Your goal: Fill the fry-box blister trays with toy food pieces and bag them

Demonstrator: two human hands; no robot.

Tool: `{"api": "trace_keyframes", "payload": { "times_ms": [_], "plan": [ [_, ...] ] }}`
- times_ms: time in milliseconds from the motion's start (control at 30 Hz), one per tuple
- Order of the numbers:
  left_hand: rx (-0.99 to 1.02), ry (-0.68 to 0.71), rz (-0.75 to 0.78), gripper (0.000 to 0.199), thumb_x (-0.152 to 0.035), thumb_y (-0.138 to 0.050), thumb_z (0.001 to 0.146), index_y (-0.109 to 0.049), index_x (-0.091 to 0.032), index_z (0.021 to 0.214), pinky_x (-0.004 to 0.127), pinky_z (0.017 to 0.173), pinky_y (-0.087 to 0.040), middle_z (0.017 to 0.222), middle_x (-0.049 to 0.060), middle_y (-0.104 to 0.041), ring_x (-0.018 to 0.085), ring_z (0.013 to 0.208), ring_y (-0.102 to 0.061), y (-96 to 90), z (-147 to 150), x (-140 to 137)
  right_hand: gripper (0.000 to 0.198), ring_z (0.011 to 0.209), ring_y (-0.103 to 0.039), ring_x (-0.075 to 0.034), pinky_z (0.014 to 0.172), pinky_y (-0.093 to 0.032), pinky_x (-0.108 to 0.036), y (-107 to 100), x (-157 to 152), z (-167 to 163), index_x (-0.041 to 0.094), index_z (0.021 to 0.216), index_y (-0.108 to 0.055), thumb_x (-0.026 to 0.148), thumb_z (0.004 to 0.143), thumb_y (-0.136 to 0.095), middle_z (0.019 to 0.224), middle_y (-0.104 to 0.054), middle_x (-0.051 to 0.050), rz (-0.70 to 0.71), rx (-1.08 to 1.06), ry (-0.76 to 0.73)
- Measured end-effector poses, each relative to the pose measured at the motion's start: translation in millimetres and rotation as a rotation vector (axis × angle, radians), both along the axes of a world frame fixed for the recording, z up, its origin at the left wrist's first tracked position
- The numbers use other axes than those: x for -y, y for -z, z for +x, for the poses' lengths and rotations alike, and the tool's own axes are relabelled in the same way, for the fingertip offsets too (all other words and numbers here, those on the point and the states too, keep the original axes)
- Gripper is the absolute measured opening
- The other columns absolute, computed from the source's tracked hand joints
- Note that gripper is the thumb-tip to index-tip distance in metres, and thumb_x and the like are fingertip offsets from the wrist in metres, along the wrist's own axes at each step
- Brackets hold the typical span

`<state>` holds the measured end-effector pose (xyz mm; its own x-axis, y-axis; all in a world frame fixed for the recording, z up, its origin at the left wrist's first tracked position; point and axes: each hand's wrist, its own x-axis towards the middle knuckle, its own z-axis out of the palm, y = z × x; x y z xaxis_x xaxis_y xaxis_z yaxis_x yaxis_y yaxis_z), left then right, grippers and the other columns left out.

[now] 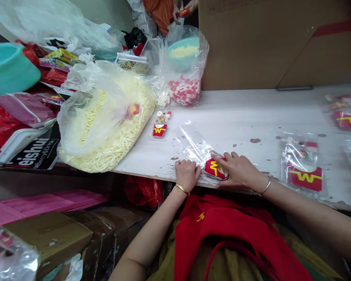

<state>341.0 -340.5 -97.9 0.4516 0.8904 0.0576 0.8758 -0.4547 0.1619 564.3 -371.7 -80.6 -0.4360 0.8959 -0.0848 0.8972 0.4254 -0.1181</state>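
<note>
A small red fries box [212,167] with a yellow W lies at the table's front edge, at the mouth of or inside a clear plastic bag [195,142]; I cannot tell which. My right hand [238,169] grips the box's right side between thumb and fingers. Curled fingers of my left hand [187,173] press at the bag's near edge, just left of the box; the fingertips are partly hidden. Beyond the bag rests a small clear packet [159,130] with a similar red box and tiny pieces. Another packed red box [305,177] lies to the right.
A large bag of pale yellow sticks [128,136] fills the table's left. Behind it stand a bag of red-and-white pieces [185,90] and a teal bowl [187,47]. A big cardboard box [251,47] blocks the back. Another person's hands [190,6] hold a red item.
</note>
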Motion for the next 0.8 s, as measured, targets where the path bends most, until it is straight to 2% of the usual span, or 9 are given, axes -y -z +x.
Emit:
{"api": "trace_keyframes", "payload": {
  "times_ms": [133, 267, 400, 467, 567, 600, 667, 733, 800],
  "plan": [
    [0.035, 0.029, -0.026, 0.020, -0.023, -0.044, 0.089, -0.056, -0.018, 0.074, 0.042, 0.077, -0.032, 0.077, 0.007, -0.062, 0.023, 0.082, -0.053, 4.6, 2.8, 14.6, 0.100, 0.086, -0.052, -0.034, 0.057, -0.038, -0.034, -3.1, -1.8, -5.6, 0.026, 0.147, -0.026, 0.083, 0.068, -0.048, 0.104, -0.055, -0.017, -0.002, 0.019, 0.074],
    [0.065, 0.075, -0.013, 0.014, -0.022, -0.049, 0.085, -0.057, -0.018, 0.075, 0.044, 0.079, -0.033, 0.079, 0.008, -0.063, 0.025, 0.084, -0.054, 4.3, 19.5, 33.0, 0.091, 0.084, -0.052, -0.033, 0.057, -0.039, -0.034, -4.2, -2.9, -11.7, 0.025, 0.147, -0.026, 0.079, 0.075, -0.044, 0.103, -0.056, -0.017, -0.004, 0.017, 0.110],
    [-0.017, 0.248, -0.098, 0.016, -0.022, -0.050, 0.084, -0.061, -0.016, 0.074, 0.045, 0.080, -0.033, 0.078, 0.009, -0.063, 0.025, 0.081, -0.055, -11.0, 36.0, 34.0, 0.083, 0.089, -0.053, -0.034, 0.065, -0.042, -0.038, -1.4, -7.4, -13.4, 0.024, 0.147, -0.024, 0.064, 0.079, -0.051, 0.105, -0.056, -0.017, 0.016, -0.003, 0.065],
    [-0.056, 0.381, -0.168, 0.019, -0.026, -0.049, 0.086, -0.063, -0.017, 0.076, 0.043, 0.079, -0.034, 0.079, 0.008, -0.064, 0.023, 0.080, -0.055, -23.7, 37.6, 17.5, 0.090, 0.101, -0.050, -0.037, 0.081, -0.041, -0.047, 0.4, -9.1, -9.1, 0.022, 0.148, -0.022, 0.065, 0.076, -0.055, 0.114, -0.056, -0.018, 0.057, -0.043, -0.013],
    [-0.050, 0.523, -0.171, 0.022, -0.036, -0.053, 0.086, -0.063, -0.023, 0.101, 0.041, 0.082, -0.035, 0.101, 0.008, -0.062, 0.025, 0.095, -0.054, -39.3, 31.9, -26.1, 0.106, 0.130, -0.028, -0.041, 0.104, -0.020, -0.058, 6.7, -3.4, 2.5, 0.018, 0.149, -0.016, 0.079, 0.070, -0.050, 0.137, -0.041, -0.020, 0.163, -0.108, -0.010],
    [-0.056, 0.561, -0.175, 0.029, -0.039, -0.057, 0.084, -0.061, -0.026, 0.110, 0.041, 0.085, -0.034, 0.111, 0.008, -0.060, 0.026, 0.102, -0.051, -41.7, 29.3, -42.1, 0.108, 0.135, -0.019, -0.040, 0.107, -0.014, -0.058, 10.8, 1.7, 6.8, 0.017, 0.150, -0.013, 0.082, 0.069, -0.048, 0.144, -0.034, -0.019, 0.196, -0.124, 0.053],
    [-0.100, 0.643, -0.231, 0.045, -0.044, -0.066, 0.077, -0.056, -0.029, 0.118, 0.041, 0.088, -0.034, 0.122, 0.008, -0.054, 0.028, 0.110, -0.048, -42.1, 25.8, -70.2, 0.107, 0.140, -0.008, -0.036, 0.110, -0.010, -0.057, 23.0, 15.8, 14.5, 0.016, 0.150, -0.008, 0.081, 0.073, -0.044, 0.150, -0.022, -0.018, 0.238, -0.157, 0.251],
    [-0.148, 0.706, -0.303, 0.048, -0.049, -0.070, 0.072, -0.059, -0.029, 0.114, 0.041, 0.090, -0.034, 0.123, 0.008, -0.053, 0.029, 0.112, -0.047, -38.7, 25.1, -89.1, 0.105, 0.140, -0.007, -0.035, 0.111, -0.013, -0.057, 38.4, 31.1, 20.4, 0.013, 0.150, -0.004, 0.078, 0.077, -0.042, 0.152, -0.019, -0.018, 0.258, -0.202, 0.457],
    [-0.165, 0.746, -0.342, 0.041, -0.049, -0.072, 0.070, -0.063, -0.027, 0.103, 0.042, 0.091, -0.034, 0.120, 0.008, -0.054, 0.029, 0.111, -0.047, -34.4, 25.7, -98.6, 0.104, 0.139, -0.012, -0.036, 0.110, -0.016, -0.057, 52.6, 42.9, 24.3, 0.011, 0.149, -0.006, 0.077, 0.078, -0.043, 0.149, -0.022, -0.021, 0.267, -0.262, 0.605]
  ]
}}
